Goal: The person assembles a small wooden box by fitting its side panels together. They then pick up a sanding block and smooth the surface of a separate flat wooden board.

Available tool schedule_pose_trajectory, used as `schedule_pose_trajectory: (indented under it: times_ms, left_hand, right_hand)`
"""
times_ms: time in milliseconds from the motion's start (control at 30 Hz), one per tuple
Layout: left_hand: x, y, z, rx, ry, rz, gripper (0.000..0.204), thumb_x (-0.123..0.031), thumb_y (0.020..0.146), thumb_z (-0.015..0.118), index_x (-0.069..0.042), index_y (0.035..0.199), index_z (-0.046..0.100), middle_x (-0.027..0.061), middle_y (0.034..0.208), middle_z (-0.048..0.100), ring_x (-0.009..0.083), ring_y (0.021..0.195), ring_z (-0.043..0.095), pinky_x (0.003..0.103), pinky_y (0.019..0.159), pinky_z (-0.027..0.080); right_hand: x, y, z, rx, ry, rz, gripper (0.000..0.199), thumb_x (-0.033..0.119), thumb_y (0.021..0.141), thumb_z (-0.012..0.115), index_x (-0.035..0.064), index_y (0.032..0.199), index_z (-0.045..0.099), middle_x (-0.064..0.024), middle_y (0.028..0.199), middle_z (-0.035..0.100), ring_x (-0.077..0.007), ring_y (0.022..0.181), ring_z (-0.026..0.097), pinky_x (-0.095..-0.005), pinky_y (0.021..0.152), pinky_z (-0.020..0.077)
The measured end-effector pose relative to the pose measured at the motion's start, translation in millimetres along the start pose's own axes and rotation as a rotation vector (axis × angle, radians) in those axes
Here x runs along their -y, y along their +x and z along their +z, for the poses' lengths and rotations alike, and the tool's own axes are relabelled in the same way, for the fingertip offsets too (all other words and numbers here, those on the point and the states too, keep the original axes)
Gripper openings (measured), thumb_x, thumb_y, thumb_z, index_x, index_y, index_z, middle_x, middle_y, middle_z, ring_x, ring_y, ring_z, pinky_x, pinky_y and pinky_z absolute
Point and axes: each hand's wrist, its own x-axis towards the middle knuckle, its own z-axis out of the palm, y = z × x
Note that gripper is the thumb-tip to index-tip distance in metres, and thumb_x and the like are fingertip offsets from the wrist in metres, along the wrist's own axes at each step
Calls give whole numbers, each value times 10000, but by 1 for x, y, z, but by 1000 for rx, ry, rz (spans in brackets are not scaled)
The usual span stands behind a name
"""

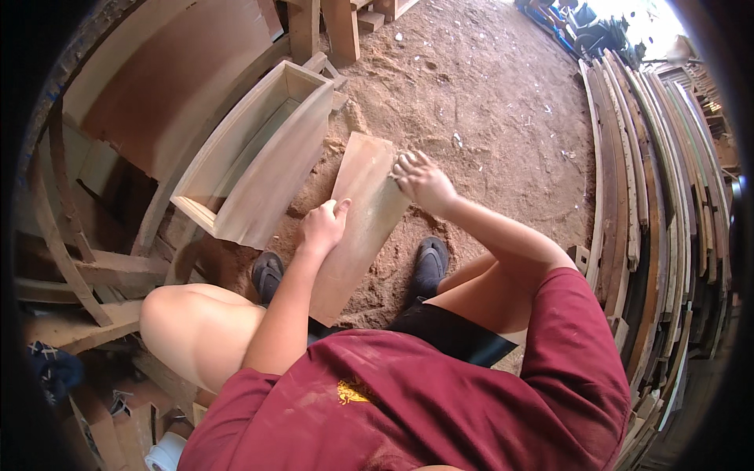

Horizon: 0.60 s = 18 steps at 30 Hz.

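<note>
1. Maroon shirt is closest to the camera; the person sits low over a flat wooden board lying on the sawdust floor, between two dark sandals.
2. Left hand grips the board's left edge, fingers curled.
3. Right hand presses on the board's upper right corner, fingers bent.
4. Just left of the board stands an open wooden box; stacked planks lie well apart at the right.

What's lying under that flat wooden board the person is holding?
Sawdust-covered ground shows around the board; its near end sits between two dark sandals. Whatever lies directly beneath stays hidden.

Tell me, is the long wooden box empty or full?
Empty. The wooden box lies open on the sawdust floor, and only bare inner boards show inside.
</note>
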Motion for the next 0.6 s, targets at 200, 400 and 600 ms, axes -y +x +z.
schedule_pose_trajectory:
  times_ms: [200, 400, 600]
  left_hand:
    - [6, -3, -5, 8, -19, -17, 592, -580, 983, 386, -61, 1095, 650, 269, 1051, 680, 440, 1046, 636, 524, 901, 495]
    - [2, 1, 1, -35, 2, 17, 577, -565, 988, 389, -61, 1075, 655, 268, 1025, 684, 445, 1012, 646, 531, 865, 506]
    - [7, -1, -1, -29, -21, 38, 579, -554, 996, 380, -50, 1076, 652, 275, 1011, 682, 454, 994, 647, 536, 859, 504]
  right_hand:
    - [50, 2, 7, -460, 501, -442, 312, 161, 912, 542, 104, 1199, 651, -123, 1387, 568, -309, 1343, 475, -460, 1193, 266]
    - [8, 5, 11, -192, -42, 75, 344, 213, 991, 478, 83, 1271, 629, -114, 1441, 521, -306, 1340, 473, -457, 1182, 276]
    - [38, -4, 3, -460, 468, -474, 381, 208, 929, 553, 167, 1304, 610, -58, 1431, 538, -210, 1364, 463, -440, 1184, 300]
